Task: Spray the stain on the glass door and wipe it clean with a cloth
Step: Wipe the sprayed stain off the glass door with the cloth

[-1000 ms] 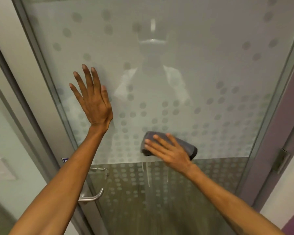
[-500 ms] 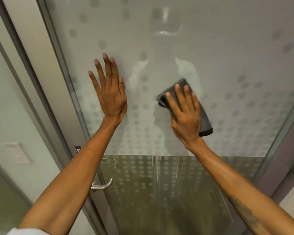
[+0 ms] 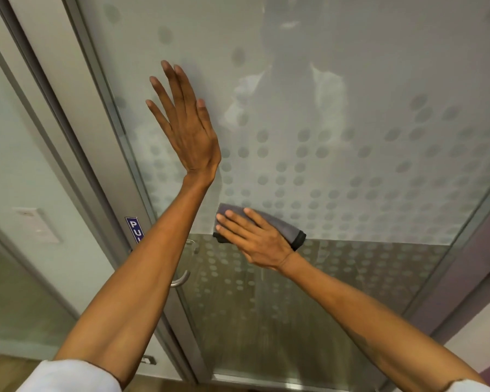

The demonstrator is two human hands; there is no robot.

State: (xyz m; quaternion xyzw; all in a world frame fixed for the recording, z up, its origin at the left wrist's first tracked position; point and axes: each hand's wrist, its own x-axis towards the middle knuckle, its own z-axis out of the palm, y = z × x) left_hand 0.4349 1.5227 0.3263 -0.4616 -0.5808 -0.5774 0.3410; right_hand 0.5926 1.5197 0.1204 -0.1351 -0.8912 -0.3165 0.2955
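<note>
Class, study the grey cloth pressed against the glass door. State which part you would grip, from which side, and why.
Grip the cloth at its thick folded right end, coming from the right. That end sticks out along the glass door past the right hand, whose flat fingers cover the rest.

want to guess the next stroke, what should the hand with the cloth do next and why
Probably slide the right hand and its grey cloth downward. The cloth is pressed flat at the lower edge of the frosted band on the glass door, faint vertical streaks seem to run just below it, and the left hand braces the glass higher up.
</note>
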